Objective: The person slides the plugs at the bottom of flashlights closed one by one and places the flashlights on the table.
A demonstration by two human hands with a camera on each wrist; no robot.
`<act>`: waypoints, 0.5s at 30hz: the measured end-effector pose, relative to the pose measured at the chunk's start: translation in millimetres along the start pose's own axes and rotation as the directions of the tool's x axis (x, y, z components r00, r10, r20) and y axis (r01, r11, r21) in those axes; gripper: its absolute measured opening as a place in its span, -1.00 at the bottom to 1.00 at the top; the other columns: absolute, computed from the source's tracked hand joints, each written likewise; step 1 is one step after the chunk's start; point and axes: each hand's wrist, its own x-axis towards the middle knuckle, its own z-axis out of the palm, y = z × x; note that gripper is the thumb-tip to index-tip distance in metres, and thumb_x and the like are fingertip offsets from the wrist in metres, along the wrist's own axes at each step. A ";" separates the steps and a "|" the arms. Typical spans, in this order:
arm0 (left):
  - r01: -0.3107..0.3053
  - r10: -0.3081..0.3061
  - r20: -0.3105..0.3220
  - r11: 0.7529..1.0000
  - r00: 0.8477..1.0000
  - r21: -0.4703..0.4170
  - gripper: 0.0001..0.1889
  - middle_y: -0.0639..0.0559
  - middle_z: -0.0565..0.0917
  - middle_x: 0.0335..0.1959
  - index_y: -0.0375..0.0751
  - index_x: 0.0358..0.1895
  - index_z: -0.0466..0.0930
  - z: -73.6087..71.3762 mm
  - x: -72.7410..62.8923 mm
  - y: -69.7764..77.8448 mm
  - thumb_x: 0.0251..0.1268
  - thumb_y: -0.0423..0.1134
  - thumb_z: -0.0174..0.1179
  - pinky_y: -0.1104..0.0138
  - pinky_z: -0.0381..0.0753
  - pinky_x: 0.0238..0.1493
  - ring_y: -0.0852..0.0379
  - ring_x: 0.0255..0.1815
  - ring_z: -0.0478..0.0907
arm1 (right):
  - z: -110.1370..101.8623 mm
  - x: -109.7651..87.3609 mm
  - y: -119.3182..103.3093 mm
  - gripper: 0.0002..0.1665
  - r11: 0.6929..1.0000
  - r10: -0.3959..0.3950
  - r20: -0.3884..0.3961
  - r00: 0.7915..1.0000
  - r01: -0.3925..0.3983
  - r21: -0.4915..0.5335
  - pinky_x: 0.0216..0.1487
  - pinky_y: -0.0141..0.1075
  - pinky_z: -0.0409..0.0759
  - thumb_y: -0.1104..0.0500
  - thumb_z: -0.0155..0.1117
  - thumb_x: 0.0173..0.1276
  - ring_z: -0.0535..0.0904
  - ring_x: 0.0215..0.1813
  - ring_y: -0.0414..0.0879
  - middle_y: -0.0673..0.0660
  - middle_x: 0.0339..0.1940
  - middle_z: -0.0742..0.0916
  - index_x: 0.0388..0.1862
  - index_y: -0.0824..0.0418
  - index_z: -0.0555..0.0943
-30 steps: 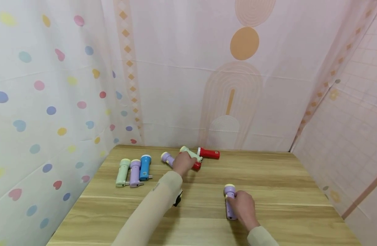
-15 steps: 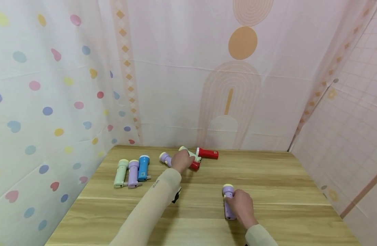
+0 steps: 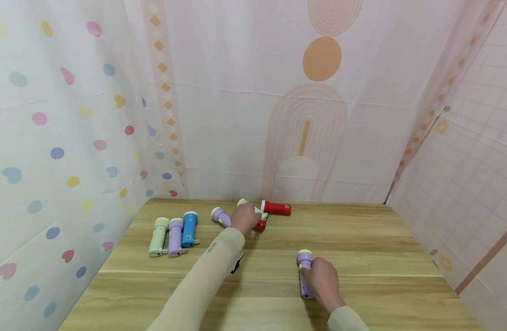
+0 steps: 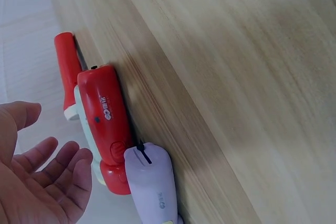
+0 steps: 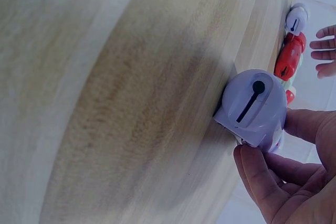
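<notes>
My right hand (image 3: pixel 324 280) holds a purple flashlight (image 3: pixel 304 258) on the table, its cream lens end pointing away from me. In the right wrist view, the thumb and fingers pinch that flashlight (image 5: pixel 252 108) from its two sides. My left hand (image 3: pixel 244 217) hovers over a cluster of flashlights farther back. Seen from the left wrist, this hand (image 4: pixel 50 171) has loosely bent fingers and holds nothing, beside a red flashlight (image 4: pixel 105 119). A second purple flashlight (image 4: pixel 152 182) touches the red one, and a pale green flashlight (image 4: pixel 86 121) lies mostly hidden behind it.
Another red flashlight (image 3: pixel 276 208) lies at the table's back edge. To the left, a green flashlight (image 3: pixel 159 236), a purple flashlight (image 3: pixel 176 236) and a blue flashlight (image 3: pixel 190 228) stand in a row, lying down. Patterned curtains (image 3: pixel 220 115) enclose the wooden table (image 3: pixel 361 239).
The head view has shifted slightly, so the scene sits a little farther left. Both hands stay nearly still, and no flashlight visibly moves on the table.
</notes>
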 end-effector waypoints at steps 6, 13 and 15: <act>-0.031 0.033 -0.018 0.995 0.999 0.094 -0.74 -0.07 0.62 -0.41 -0.23 -0.33 0.60 5.6 6.3 3.1 0.35 -0.08 0.24 0.09 0.61 -0.32 0.00 -0.36 0.59 | 1.1 -0.9 -2.3 -0.73 1.000 0.003 0.003 1.000 -0.003 0.006 -0.58 -0.23 0.50 0.20 0.41 0.21 0.52 -0.57 -0.07 0.10 -0.62 0.61 -0.55 0.33 0.58; -0.130 0.130 0.015 0.961 0.991 0.243 -0.71 -0.17 0.64 -0.14 -0.32 -0.15 0.64 10.3 10.8 5.3 0.38 -0.10 0.22 0.00 0.63 -0.16 -0.11 -0.07 0.59 | 0.8 2.6 -1.9 -0.76 0.999 0.046 0.030 0.998 -0.046 0.006 -0.54 -0.24 0.55 0.20 0.40 0.25 0.53 -0.53 -0.08 0.11 -0.58 0.62 -0.46 0.36 0.60; -0.177 0.168 0.057 0.947 0.984 0.268 -0.68 -0.19 0.63 -0.07 -0.36 -0.06 0.62 11.2 11.0 6.4 0.41 -0.12 0.19 -0.03 0.61 -0.06 -0.13 0.00 0.56 | 0.8 3.3 -0.9 -0.77 0.998 0.056 0.033 0.998 -0.057 0.009 -0.53 -0.24 0.55 0.20 0.40 0.25 0.53 -0.53 -0.08 0.11 -0.57 0.62 -0.45 0.36 0.61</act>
